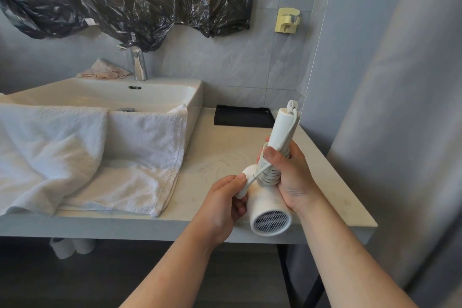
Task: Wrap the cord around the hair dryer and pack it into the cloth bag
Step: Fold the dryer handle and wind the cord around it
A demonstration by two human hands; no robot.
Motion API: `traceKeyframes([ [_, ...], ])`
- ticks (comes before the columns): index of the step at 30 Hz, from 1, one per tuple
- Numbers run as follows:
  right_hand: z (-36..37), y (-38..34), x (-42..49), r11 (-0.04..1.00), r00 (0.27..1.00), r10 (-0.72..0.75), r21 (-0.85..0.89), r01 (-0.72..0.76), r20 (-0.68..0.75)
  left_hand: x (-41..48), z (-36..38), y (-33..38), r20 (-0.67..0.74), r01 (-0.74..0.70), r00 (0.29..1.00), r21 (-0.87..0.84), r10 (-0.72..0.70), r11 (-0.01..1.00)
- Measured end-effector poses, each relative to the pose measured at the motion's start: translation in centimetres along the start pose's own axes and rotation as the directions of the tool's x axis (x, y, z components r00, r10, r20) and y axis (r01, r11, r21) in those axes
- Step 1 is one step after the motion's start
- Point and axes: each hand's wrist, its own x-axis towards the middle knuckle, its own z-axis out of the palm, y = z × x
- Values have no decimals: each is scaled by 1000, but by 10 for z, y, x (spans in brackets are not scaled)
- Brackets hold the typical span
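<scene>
A white hair dryer point(271, 212) is held over the counter's front right part, handle pointing up and away, its mesh end facing me. The white cord point(268, 174) is coiled in several turns around the base of the handle. My right hand point(292, 175) grips the handle over the coils, thumb pressing on them. My left hand point(222, 205) pinches the white plug point(243, 190) at the cord's free end, just left of the dryer body. No cloth bag is visible.
A pale stone counter point(325, 182) holds a white sink point(140, 95) with a chrome tap point(137, 62). White towels point(87, 155) drape over the sink's front. A black tray point(243, 116) sits at the back. A grey wall stands close on the right.
</scene>
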Motion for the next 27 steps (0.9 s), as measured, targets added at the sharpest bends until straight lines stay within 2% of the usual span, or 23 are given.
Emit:
traceKeyframes([
  [4, -1, 0, -2, 999, 1000, -15, 33, 15, 0, -1, 1, 0, -18, 14, 1000, -23, -15, 1000],
  [19, 4, -1, -4, 989, 985, -61, -146, 37, -160, -1, 5, -1, -35, 4, 999, -12, -4, 1000],
  [27, -4, -4, -4, 1000, 999, 28, 4, -27, -26, -2, 7, -3, -44, -2, 999, 74, 5, 997],
])
